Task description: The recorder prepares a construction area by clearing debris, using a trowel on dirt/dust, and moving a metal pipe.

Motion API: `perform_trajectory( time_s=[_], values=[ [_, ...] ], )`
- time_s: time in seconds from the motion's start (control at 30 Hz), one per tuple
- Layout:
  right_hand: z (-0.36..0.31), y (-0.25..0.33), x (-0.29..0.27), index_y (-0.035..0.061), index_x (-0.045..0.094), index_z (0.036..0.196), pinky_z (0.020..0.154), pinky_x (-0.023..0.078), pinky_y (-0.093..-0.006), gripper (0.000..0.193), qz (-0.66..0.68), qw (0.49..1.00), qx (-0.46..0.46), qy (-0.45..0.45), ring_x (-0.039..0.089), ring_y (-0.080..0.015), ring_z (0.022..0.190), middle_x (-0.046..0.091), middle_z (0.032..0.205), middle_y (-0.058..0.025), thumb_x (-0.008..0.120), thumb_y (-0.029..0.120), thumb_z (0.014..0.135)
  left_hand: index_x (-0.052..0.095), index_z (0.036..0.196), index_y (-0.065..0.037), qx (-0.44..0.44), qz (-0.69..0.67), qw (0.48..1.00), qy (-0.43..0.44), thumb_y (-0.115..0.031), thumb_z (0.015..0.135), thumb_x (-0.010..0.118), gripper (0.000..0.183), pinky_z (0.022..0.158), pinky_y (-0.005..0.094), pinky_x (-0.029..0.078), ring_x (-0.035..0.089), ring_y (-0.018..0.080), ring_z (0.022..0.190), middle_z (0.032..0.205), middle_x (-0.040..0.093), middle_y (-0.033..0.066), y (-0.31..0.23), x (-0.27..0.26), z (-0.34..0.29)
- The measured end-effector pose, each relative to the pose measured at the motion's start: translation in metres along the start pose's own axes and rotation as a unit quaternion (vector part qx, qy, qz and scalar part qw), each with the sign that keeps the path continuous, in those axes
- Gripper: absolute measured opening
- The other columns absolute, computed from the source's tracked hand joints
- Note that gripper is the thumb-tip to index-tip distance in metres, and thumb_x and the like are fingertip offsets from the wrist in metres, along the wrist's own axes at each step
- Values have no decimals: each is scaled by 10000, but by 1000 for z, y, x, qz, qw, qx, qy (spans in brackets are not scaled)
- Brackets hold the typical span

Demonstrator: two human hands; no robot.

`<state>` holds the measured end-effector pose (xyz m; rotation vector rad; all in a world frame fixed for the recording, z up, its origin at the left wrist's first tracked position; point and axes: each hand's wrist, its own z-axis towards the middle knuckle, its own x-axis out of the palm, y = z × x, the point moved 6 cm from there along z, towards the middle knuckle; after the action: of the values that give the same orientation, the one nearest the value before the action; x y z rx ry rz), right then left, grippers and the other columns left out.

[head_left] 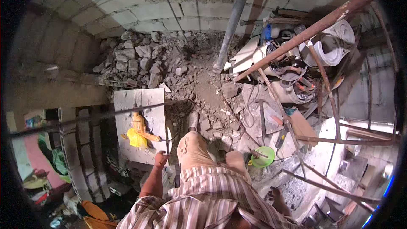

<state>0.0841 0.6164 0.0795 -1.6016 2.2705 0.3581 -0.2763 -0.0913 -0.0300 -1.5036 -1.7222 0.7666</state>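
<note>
My left hand (161,159) is closed in a fist at the near right corner of a pale board (127,150). A slim, curved thing with a pale edge (169,139) rises right beside the fist; whether I grip it is unclear. On the board lies a yellow power tool (138,122), with a bright yellow cloth or bag (136,138) against it. My right hand (273,196) hangs low at my right side, dark and partly in shadow, so its fingers do not show clearly. A light green bowl (263,157) lies nearest to it, with a tool resting across its rim.
Broken stones (127,57) are heaped against the block wall. A grey pole (234,21) and rusty bars (305,36) cross the space. A hammer (262,121) and a dark-handled tool (280,139) lie at right, near white buckets (328,51) and piled tools.
</note>
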Motion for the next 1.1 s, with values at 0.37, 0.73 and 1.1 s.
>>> perform_trajectory(
  time_s=[0.37, 0.73, 1.1],
  values=[
    [22, 117, 16, 105, 547, 1184, 557, 504, -443, 409, -3, 982, -172, 81, 639, -275, 814, 650, 977, -95, 638, 338, 860, 631, 958, 36, -76, 457, 885, 47, -367, 719, 720, 477, 785, 450, 489, 645, 383, 919, 923, 657, 251, 23, 111, -14],
    [41, 182, 34, 88, 530, 1252, 401, 511, -353, 367, 31, 946, -268, 181, 655, -229, 658, 668, 959, -128, 592, 155, 897, 579, 1158, 59, -15, 375, 922, -98, -233, 817, 716, 470, 688, 327, 521, 658, 236, 775, 934, 695, 152, -11, 57, -24],
    [-12, 86, -8, 89, 599, 1132, 478, 463, -325, 361, -105, 969, -219, 48, 646, -205, 693, 673, 927, -69, 614, 337, 869, 680, 956, 25, -140, 395, 908, 12, -380, 692, 683, 483, 822, 448, 504, 636, 398, 964, 989, 668, 255, 154, 16, -82]
  ],
)
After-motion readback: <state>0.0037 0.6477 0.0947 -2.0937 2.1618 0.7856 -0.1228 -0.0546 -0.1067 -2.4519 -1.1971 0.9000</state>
